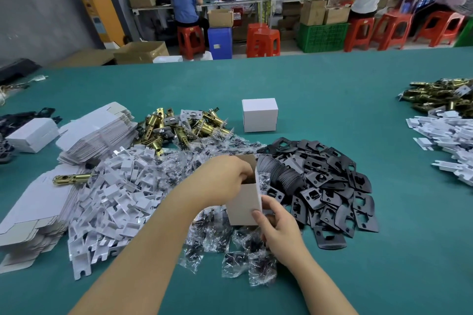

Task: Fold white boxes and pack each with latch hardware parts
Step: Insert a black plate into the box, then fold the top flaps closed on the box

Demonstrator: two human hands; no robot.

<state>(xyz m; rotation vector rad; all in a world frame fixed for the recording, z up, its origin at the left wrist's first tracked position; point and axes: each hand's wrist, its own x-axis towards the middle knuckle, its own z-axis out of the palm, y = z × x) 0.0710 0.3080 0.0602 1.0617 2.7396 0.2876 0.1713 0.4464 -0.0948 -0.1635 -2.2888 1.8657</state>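
An open white box stands upright in front of me, above a heap of small plastic bags. My right hand grips its lower right corner. My left hand reaches over the box's open top with its fingertips curled inside; what they hold is hidden. A closed white box stands farther back on the green table. Brass latches, black plates, white inserts and flat box blanks lie in heaps around the box.
A single brass latch lies on flat blanks at the left. More brass latches and white inserts are heaped at the right edge. Behind the table, people sit on red stools at a workbench.
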